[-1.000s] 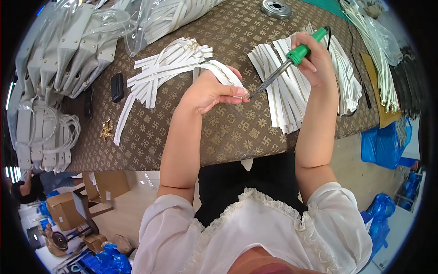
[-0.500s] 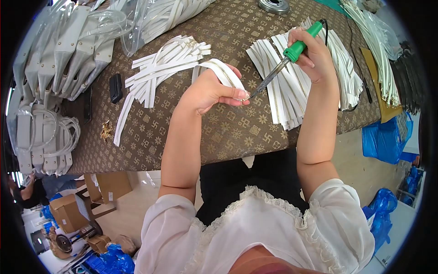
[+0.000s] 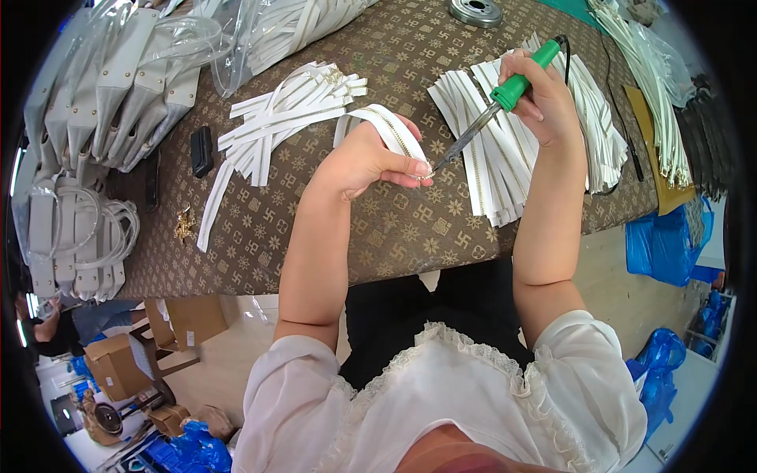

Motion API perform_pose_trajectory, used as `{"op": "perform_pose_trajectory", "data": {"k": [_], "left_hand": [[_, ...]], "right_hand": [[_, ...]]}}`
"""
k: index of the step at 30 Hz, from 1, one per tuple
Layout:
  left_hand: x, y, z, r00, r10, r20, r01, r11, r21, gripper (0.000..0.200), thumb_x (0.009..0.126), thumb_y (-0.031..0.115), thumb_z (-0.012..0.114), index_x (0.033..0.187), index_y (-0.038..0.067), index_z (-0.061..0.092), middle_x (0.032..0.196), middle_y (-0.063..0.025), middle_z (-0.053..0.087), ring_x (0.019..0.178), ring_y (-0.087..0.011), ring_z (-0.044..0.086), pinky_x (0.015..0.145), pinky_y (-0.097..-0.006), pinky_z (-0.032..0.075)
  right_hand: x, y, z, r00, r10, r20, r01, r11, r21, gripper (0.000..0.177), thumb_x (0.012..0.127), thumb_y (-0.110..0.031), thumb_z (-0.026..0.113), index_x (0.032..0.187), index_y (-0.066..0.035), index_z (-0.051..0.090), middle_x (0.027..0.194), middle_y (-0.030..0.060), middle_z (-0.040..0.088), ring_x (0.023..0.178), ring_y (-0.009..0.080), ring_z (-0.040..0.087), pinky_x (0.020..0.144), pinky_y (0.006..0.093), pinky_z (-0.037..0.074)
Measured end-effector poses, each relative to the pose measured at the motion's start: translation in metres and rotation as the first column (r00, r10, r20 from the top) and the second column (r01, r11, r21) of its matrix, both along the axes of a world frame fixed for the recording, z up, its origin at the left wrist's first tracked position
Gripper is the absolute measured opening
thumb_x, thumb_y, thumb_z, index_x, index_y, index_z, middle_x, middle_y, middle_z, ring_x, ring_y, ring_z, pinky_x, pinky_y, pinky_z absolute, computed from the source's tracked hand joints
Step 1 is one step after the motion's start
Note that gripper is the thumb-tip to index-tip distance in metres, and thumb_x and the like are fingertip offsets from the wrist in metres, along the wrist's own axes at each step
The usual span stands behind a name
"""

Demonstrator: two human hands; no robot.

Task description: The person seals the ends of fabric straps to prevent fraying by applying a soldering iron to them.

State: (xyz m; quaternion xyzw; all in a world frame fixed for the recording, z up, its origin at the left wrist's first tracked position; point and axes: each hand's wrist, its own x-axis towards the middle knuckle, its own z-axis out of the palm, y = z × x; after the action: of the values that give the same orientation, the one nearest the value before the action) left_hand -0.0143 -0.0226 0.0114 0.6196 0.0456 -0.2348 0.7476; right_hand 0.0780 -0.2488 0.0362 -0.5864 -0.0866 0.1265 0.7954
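Between the thumb and fingers of my left hand (image 3: 382,158) is the end of a white zipper (image 3: 388,124) with brass-coloured teeth; the rest of it arches back over the hand. My right hand (image 3: 544,94) is wrapped round the green handle of a soldering iron (image 3: 514,88). Its metal tip points down and left, right at the zipper end by my left thumb. Left of my left hand lies a loose pile of white zippers (image 3: 276,118). Under the iron and my right forearm, more white zippers (image 3: 493,158) are laid out in rows.
A patterned brown cloth covers the table (image 3: 418,229). Grey-white bags (image 3: 118,87) crowd the left side, near a black case (image 3: 202,151) and small gold pieces (image 3: 185,225). A round metal tin (image 3: 475,11) stands at the back. Pale straps (image 3: 654,102) lie far right; the iron's cord trails there.
Both hands keep nearly the same pose, with the iron's tip still at the zipper end. Only slight shifts show.
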Motion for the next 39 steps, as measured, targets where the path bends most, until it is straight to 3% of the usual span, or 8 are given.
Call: {"op": "perform_pose_trajectory", "data": {"k": [6,9,12,17,22,25,33,39], "left_hand": [[0.001,0.001,-0.002,1.000,0.009,-0.002,-0.009,1.000,0.010,0.048,0.065,0.001,0.075,0.102,-0.002,0.045,0.077,-0.0135,0.062,0.067,-0.0256,0.066,0.053,-0.0261,0.054],[0.008,0.005,-0.012,0.984,0.149,0.100,-0.153,0.988,0.034,0.043,0.070,-0.005,0.068,0.105,-0.005,0.044,0.080,-0.0142,0.061,0.071,-0.0224,0.066,0.059,-0.0272,0.055],[0.012,0.010,-0.018,0.915,0.343,0.212,-0.345,0.938,-0.030,0.040,0.072,-0.005,0.067,0.105,-0.004,0.044,0.080,-0.0139,0.061,0.070,-0.0205,0.064,0.063,-0.0276,0.054],[0.014,0.005,-0.010,0.736,0.601,0.313,-0.530,0.798,-0.285,0.039,0.073,-0.008,0.065,0.105,-0.002,0.043,0.081,-0.0137,0.061,0.071,-0.0186,0.063,0.067,-0.0276,0.054],[0.010,-0.002,-0.003,0.633,0.615,0.471,-0.513,0.788,-0.340,0.043,0.072,-0.012,0.064,0.107,-0.001,0.041,0.082,-0.0139,0.061,0.074,-0.0184,0.063,0.066,-0.0272,0.053],[0.008,-0.005,-0.001,0.541,0.640,0.546,-0.557,0.759,-0.338,0.034,0.070,-0.014,0.065,0.097,-0.002,0.047,0.082,-0.0135,0.062,0.075,-0.0176,0.062,0.065,-0.0268,0.053],[0.002,-0.012,-0.002,0.528,0.573,0.627,-0.581,0.782,-0.226,0.018,0.070,-0.013,0.066,0.072,0.000,0.053,0.082,-0.0117,0.063,0.076,-0.0156,0.061,0.068,-0.0259,0.053],[0.001,-0.010,-0.004,0.537,0.550,0.640,-0.563,0.798,-0.213,0.018,0.069,-0.013,0.066,0.074,0.000,0.054,0.083,-0.0113,0.063,0.077,-0.0149,0.061,0.068,-0.0266,0.053]], "right_hand": [[0.003,-0.004,-0.001,1.000,-0.013,0.015,0.013,0.999,0.029,0.017,0.084,-0.019,0.055,0.073,-0.006,0.053,0.061,0.0007,0.051,0.031,0.0030,0.025,0.035,0.0185,0.020],[0.007,-0.012,0.000,0.998,-0.062,0.017,0.060,0.995,0.083,0.016,0.083,-0.017,0.056,0.073,-0.005,0.053,0.065,0.0027,0.052,0.032,0.0038,0.026,0.035,0.0187,0.022],[0.011,-0.021,0.004,0.948,-0.312,-0.061,0.318,0.919,0.234,0.016,0.083,-0.015,0.057,0.074,-0.003,0.052,0.074,0.0074,0.055,0.033,0.0055,0.028,0.036,0.0189,0.025],[0.009,-0.011,0.000,0.954,-0.297,-0.047,0.279,0.819,0.501,0.015,0.084,-0.014,0.057,0.076,-0.001,0.054,0.082,0.0103,0.056,0.034,0.0066,0.029,0.037,0.0184,0.027],[0.002,0.004,-0.003,0.962,-0.272,-0.003,0.219,0.768,0.602,0.018,0.087,-0.016,0.055,0.077,-0.001,0.055,0.083,0.0101,0.057,0.034,0.0068,0.030,0.038,0.0174,0.028],[0.000,0.008,-0.005,0.967,-0.251,0.039,0.169,0.752,0.637,0.018,0.087,-0.016,0.054,0.077,-0.001,0.055,0.083,0.0097,0.057,0.034,0.0065,0.030,0.038,0.0169,0.028],[-0.005,0.014,-0.005,0.977,-0.166,0.133,0.065,0.828,0.557,0.017,0.088,-0.017,0.053,0.078,-0.003,0.052,0.080,0.0080,0.056,0.033,0.0057,0.030,0.036,0.0170,0.027],[-0.006,0.018,-0.004,0.975,-0.196,0.103,0.115,0.847,0.519,0.017,0.087,-0.017,0.054,0.076,-0.004,0.050,0.078,0.0077,0.055,0.032,0.0056,0.028,0.035,0.0173,0.025]]}}
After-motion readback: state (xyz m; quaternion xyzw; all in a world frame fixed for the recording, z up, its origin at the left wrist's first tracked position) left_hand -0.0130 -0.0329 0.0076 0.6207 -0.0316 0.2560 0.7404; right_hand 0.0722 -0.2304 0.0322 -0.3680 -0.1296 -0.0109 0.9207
